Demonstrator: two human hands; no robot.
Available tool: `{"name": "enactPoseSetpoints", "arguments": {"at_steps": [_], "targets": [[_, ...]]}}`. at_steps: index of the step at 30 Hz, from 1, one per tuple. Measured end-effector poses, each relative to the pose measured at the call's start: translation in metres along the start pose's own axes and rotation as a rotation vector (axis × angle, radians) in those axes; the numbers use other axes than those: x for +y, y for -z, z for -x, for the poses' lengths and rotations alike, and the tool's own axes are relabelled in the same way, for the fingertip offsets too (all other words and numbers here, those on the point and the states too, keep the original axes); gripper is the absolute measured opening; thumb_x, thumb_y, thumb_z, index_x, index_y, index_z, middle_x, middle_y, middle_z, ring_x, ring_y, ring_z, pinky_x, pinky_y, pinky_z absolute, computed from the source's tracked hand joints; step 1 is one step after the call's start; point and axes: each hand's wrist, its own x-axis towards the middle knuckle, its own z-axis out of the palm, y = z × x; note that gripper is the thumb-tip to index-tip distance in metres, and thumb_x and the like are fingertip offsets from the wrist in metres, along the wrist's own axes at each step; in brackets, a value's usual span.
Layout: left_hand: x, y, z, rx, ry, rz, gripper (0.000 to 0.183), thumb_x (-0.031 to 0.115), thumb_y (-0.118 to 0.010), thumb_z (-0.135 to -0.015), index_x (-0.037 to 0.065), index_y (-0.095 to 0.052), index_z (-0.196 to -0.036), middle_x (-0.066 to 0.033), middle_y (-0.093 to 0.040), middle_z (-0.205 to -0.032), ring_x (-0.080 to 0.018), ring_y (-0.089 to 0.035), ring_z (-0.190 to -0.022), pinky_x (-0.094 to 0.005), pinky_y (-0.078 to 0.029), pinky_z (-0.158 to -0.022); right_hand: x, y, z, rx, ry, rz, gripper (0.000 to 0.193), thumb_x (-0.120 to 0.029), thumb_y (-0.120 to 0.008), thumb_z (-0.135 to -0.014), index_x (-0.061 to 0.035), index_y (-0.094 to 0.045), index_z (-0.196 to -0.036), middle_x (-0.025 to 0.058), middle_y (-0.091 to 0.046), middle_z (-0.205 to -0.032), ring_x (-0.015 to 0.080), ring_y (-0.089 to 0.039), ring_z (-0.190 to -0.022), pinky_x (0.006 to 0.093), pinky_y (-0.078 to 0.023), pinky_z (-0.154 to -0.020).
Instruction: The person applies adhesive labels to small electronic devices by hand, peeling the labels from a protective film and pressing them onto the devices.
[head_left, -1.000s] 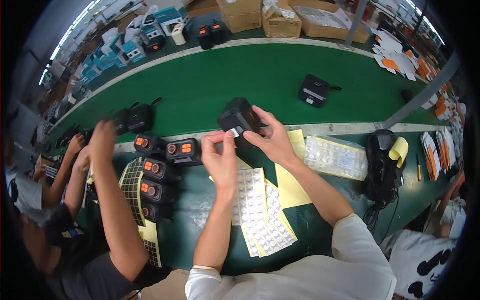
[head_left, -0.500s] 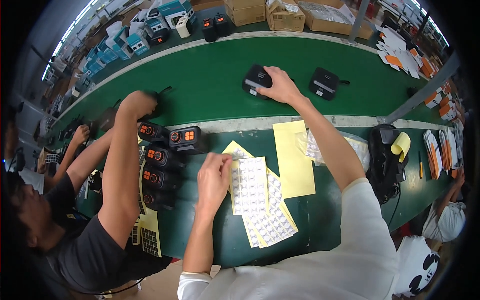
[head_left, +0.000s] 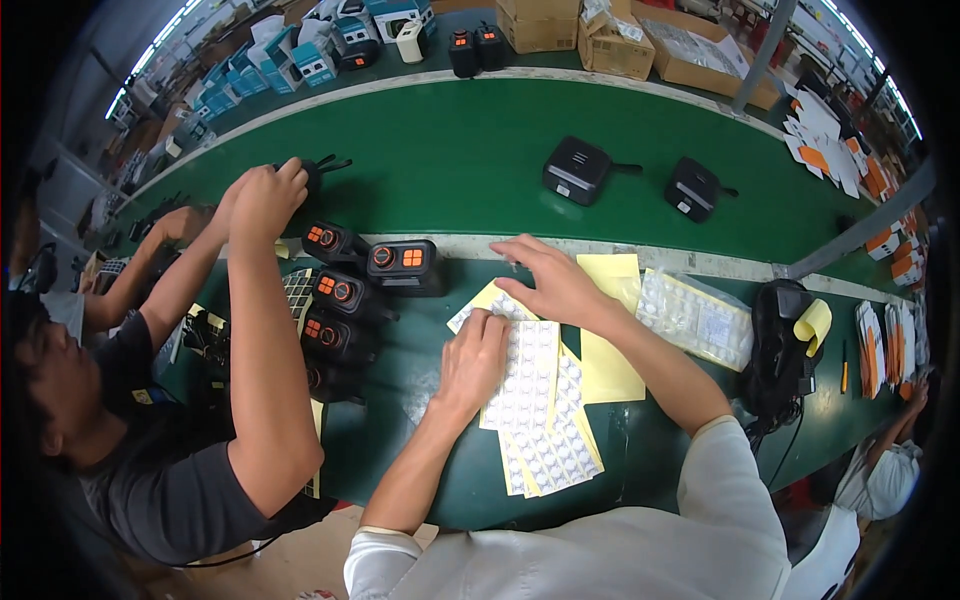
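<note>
A sheet of pale round stickers (head_left: 522,390) lies on top of several fanned-out sheets in front of me. The fingers of my left hand (head_left: 474,365) are curled closed at its upper left edge. Beyond the sheet's top edge hovers my right hand (head_left: 558,288), its thumb and fingers apart and no object visible in it. Past it on the green belt sits a black box-shaped device (head_left: 577,168) with a strap; a second black device (head_left: 692,187) is to its right. Left of my hands stand several black devices with orange buttons and knobs (head_left: 403,266).
A co-worker's arm (head_left: 262,330) reaches over the table at left, hands on a dark device. Yellow backing paper (head_left: 612,370), a bagged sticker sheet (head_left: 695,320) and a black bag (head_left: 778,350) lie to the right. A metal post (head_left: 850,235) rises there.
My right hand has let go of the black device on the belt and come back toward the sticker sheets. My left hand has moved slightly right, onto the sheet. The view has shifted.
</note>
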Motion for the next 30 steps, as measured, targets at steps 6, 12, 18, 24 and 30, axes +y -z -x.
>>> {"name": "enactPoseSetpoints", "arguments": {"at_steps": [6,12,18,24,30], "targets": [[-0.005,0.010,0.004,-0.016,-0.056,0.007,0.012,0.004,-0.059,-0.082,0.001,-0.052,-0.091,-0.0145,-0.060,-0.075,-0.0320,-0.061,-0.068,-0.0427,-0.050,-0.057,-0.027,-0.045,-0.046,0.106,0.188,0.072,0.067,-0.032,-0.070,-0.079,-0.0030,-0.042,-0.133,0.0173,-0.053,-0.124,0.0369,-0.053,-0.112,0.0418,-0.045,-0.093],[0.000,0.029,0.028,0.259,0.146,0.342,0.007,0.004,-0.052,-0.092,0.002,-0.048,-0.098,-0.0111,-0.059,-0.072,-0.0199,-0.060,-0.061,-0.0313,-0.049,-0.055,-0.034,-0.040,-0.066,-0.100,-0.075,-0.187,0.061,-0.022,-0.074,-0.078,0.0008,-0.045,-0.126,0.0170,-0.057,-0.118,0.0272,-0.059,-0.107,0.0372,-0.049,-0.089],[0.026,0.040,0.029,0.552,0.352,1.216,0.019,0.016,-0.043,-0.100,0.003,-0.039,-0.113,-0.0092,-0.055,-0.088,-0.0163,-0.054,-0.071,-0.0285,-0.048,-0.066,-0.004,0.022,-0.018,-0.076,-0.326,-1.118,0.046,-0.024,-0.066,-0.086,0.0014,-0.050,-0.122,0.0113,-0.062,-0.105,0.0215,-0.063,-0.093,0.0361,-0.054,-0.079],[0.042,0.029,-0.022,0.625,0.274,1.187,0.056,0.007,-0.049,-0.094,0.003,-0.018,-0.141,-0.0176,-0.048,-0.120,-0.0266,-0.051,-0.111,-0.0395,-0.040,-0.098,-0.009,0.033,0.019,-0.037,-0.306,-1.594,0.045,-0.033,-0.050,-0.095,-0.0013,-0.047,-0.127,0.0148,-0.058,-0.119,0.0270,-0.060,-0.108,0.0457,-0.049,-0.093],[0.059,0.040,-0.053,0.473,0.302,1.171,0.096,-0.006,-0.063,-0.079,0.004,0.004,-0.147,-0.0154,-0.047,-0.123,-0.0226,-0.050,-0.111,-0.0358,-0.036,-0.101,-0.016,0.022,0.025,-0.021,-0.309,-1.543,0.047,-0.037,-0.050,-0.095,-0.0039,-0.046,-0.128,0.0141,-0.058,-0.120,0.0254,-0.059,-0.109,0.0467,-0.049,-0.092]]}}
